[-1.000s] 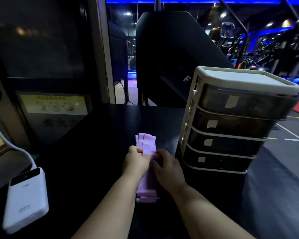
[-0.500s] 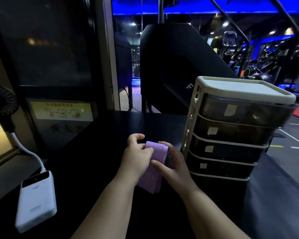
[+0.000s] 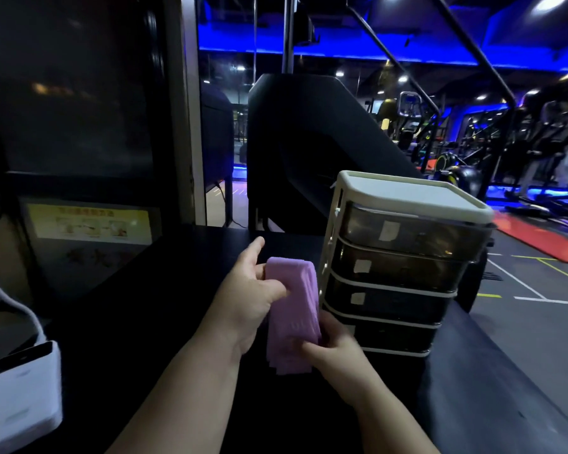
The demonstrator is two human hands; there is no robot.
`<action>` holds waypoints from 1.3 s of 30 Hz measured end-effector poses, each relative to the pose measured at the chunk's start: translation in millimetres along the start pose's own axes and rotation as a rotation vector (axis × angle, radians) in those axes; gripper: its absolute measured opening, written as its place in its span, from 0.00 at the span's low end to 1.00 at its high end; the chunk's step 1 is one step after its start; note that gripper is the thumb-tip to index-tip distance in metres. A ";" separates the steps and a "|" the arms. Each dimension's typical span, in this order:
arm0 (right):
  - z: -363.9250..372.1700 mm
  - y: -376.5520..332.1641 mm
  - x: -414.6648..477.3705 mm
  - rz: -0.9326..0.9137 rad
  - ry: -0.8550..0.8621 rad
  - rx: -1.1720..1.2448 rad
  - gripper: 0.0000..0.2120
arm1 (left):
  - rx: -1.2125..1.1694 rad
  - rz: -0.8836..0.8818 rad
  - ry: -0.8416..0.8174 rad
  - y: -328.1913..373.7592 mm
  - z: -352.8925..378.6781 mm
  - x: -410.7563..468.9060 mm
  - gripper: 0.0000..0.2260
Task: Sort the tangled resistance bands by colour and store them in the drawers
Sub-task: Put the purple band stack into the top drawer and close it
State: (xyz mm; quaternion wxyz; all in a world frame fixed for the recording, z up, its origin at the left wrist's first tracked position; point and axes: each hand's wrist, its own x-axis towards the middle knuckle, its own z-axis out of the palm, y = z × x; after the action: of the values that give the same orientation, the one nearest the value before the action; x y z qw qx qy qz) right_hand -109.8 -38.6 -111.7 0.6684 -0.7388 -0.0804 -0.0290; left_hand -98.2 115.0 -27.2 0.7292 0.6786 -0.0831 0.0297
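Folded purple bands [image 3: 294,314] are held upright above the black table [image 3: 164,290]: upper fold pinched by left hand [image 3: 248,298], lower end gripped by right hand [image 3: 336,350]. Drawer unit [image 3: 397,260] beside: smoky translucent fronts, all closed.

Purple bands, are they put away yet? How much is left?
Not yet. Done: the purple bands look gathered into one neat folded stack. In hand: the left hand and right hand hold that stack up beside the drawer unit. Left: every drawer looks shut, so one must be opened and the stack put in.
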 end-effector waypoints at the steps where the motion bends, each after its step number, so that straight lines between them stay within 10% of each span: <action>1: -8.2 -0.1 -2.3 0.015 -0.016 -0.037 0.20 | 0.001 -0.010 -0.019 -0.3 1.3 0.1 0.38; 18: -97.1 -16.0 -29.8 -0.101 0.569 -0.006 0.14 | 0.130 -0.030 -0.101 -9.3 56.5 8.6 0.13; 30: -145.0 -86.6 -25.3 -0.345 0.606 0.161 0.06 | 0.345 0.303 0.039 23.4 116.1 21.0 0.06; 39: -163.2 -95.5 -11.8 -0.367 0.674 -0.306 0.09 | 0.278 0.316 -0.006 30.8 131.6 37.9 0.06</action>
State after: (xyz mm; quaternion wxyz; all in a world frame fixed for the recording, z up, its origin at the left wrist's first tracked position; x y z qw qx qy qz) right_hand -125.9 -192.6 -2.6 0.5237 -0.7522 0.0178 -0.3996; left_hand -76.4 -16.1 17.9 0.6145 0.7512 -0.1858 0.1532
